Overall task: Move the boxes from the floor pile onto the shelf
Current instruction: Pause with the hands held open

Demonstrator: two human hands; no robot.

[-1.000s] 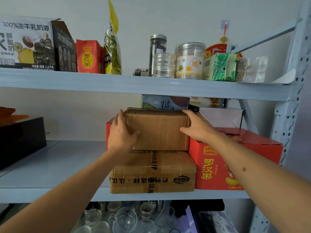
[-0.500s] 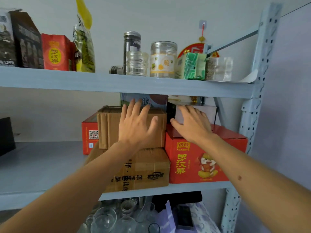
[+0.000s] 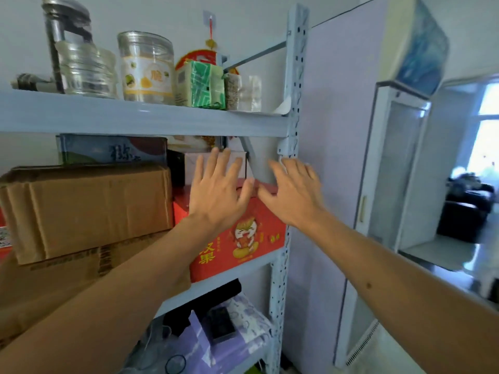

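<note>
The left hand (image 3: 218, 195) is spread wide with straight fingers and holds nothing; the right hand (image 3: 293, 193) is spread wide and empty too; both hang in front of the red box (image 3: 243, 238) at the right end of the middle shelf (image 3: 229, 276). Left of it a brown box (image 3: 86, 209) sits on top of another brown box (image 3: 67, 271); it looks put away. The floor pile is out of sight; next comes another box, best picked up with both hands low on its sides.
</note>
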